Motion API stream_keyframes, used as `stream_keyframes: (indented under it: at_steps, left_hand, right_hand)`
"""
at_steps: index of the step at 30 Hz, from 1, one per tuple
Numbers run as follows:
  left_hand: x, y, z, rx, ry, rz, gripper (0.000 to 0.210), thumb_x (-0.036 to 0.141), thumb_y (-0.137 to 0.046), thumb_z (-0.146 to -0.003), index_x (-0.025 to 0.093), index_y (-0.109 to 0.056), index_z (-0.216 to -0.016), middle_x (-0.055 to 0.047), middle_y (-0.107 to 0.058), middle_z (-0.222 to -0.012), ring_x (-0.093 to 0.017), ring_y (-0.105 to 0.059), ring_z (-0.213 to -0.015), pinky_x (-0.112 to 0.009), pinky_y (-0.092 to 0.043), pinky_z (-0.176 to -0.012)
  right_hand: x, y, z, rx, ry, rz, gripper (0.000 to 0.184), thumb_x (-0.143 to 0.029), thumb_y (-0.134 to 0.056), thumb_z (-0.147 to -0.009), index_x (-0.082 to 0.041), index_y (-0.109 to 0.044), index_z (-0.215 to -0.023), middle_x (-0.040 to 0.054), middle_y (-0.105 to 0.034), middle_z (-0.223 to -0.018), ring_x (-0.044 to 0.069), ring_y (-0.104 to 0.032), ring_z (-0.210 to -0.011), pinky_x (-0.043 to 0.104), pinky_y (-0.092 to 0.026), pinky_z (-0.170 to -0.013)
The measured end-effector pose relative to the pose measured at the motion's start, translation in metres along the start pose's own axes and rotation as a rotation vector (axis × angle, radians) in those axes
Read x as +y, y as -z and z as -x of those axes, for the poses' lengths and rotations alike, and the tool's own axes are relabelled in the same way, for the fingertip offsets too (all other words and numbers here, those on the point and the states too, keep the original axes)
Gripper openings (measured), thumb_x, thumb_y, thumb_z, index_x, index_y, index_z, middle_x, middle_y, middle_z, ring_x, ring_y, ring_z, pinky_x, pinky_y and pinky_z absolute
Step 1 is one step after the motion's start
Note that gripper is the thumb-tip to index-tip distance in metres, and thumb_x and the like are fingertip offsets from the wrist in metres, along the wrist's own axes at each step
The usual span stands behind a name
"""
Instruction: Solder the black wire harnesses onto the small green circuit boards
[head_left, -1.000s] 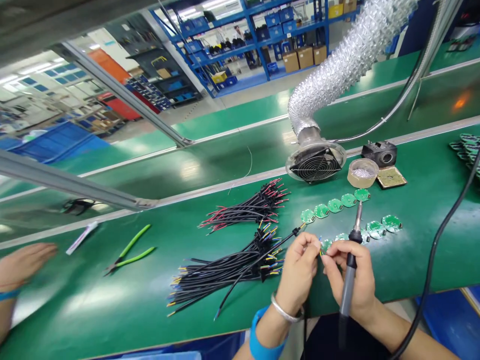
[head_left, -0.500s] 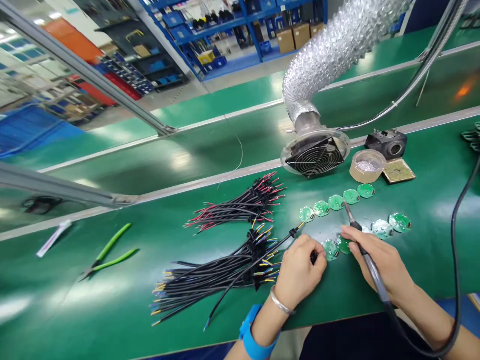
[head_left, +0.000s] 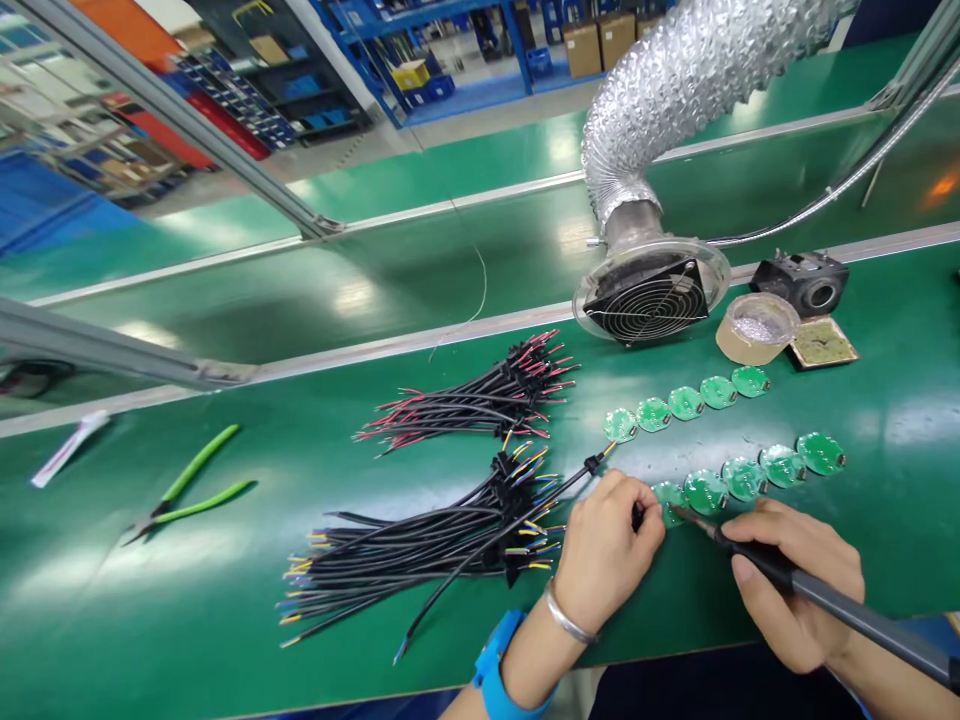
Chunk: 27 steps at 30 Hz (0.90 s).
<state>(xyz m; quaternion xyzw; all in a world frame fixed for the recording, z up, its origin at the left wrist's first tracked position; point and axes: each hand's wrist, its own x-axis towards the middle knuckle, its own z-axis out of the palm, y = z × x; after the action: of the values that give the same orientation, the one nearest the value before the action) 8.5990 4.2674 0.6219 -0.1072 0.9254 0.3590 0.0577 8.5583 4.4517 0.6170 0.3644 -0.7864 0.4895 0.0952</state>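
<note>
My left hand is closed, thumb and fingers pinched round a black cable, of which only a short dark piece shows. Its fingertips sit against the left end of the near row of round green circuit boards. In my right hand is a soldering iron, gripped like a pen. The iron's tip reaches the leftmost near board, right beside my left fingertips. Another black cable with a grommet lies behind the left hand, its yellow wire end at the leftmost far board.
Black cables with red ends and a bundle with yellow and blue ends lie left. Green-handled cutters lie farther left. A fume extractor hangs behind the boards, near a round tub, sponge tray and iron holder.
The soldering iron has moved from the far row of boards down to the leftmost near board, its handle now pointing right. My left hand keeps its pinch. The view has shifted slightly.
</note>
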Motion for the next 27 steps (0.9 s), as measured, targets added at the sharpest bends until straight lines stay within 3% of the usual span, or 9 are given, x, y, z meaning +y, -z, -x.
stream_keyframes:
  at_steps: [8,22,27]
  left_hand:
    - [0.0002,-0.0009,0.0013,0.025,0.002,0.01,0.009,0.015,-0.052,-0.078,0.019,-0.058,-0.073,0.001,-0.057,-0.078,-0.013,-0.054,-0.071,-0.025,-0.036,-0.064]
    - [0.0013,-0.0052,0.0014,0.067,0.023,-0.038,0.009,0.016,-0.052,-0.078,0.02,-0.058,-0.072,0.001,-0.056,-0.076,-0.012,-0.054,-0.068,-0.024,-0.037,-0.063]
    - [0.0026,-0.0056,0.0009,0.074,0.018,-0.069,0.009,0.016,-0.052,-0.077,0.02,-0.058,-0.072,0.001,-0.057,-0.075,-0.012,-0.054,-0.066,-0.024,-0.037,-0.062]
  right_hand:
    - [0.0012,-0.0023,-0.0068,0.064,0.07,-0.023,0.017,-0.01,-0.052,-0.076,-0.015,-0.059,-0.09,0.001,-0.058,-0.064,0.011,-0.054,-0.053,0.024,-0.045,-0.047]
    - [-0.0006,-0.0054,-0.0053,0.114,0.12,0.033,0.017,-0.01,-0.053,-0.075,-0.015,-0.061,-0.089,0.0018,-0.061,-0.064,0.013,-0.057,-0.055,0.025,-0.048,-0.049]
    - [-0.0004,-0.0069,0.0006,0.083,0.238,0.062,0.016,-0.009,-0.053,-0.074,-0.013,-0.06,-0.088,0.0022,-0.058,-0.063,0.014,-0.057,-0.055,0.028,-0.048,-0.05]
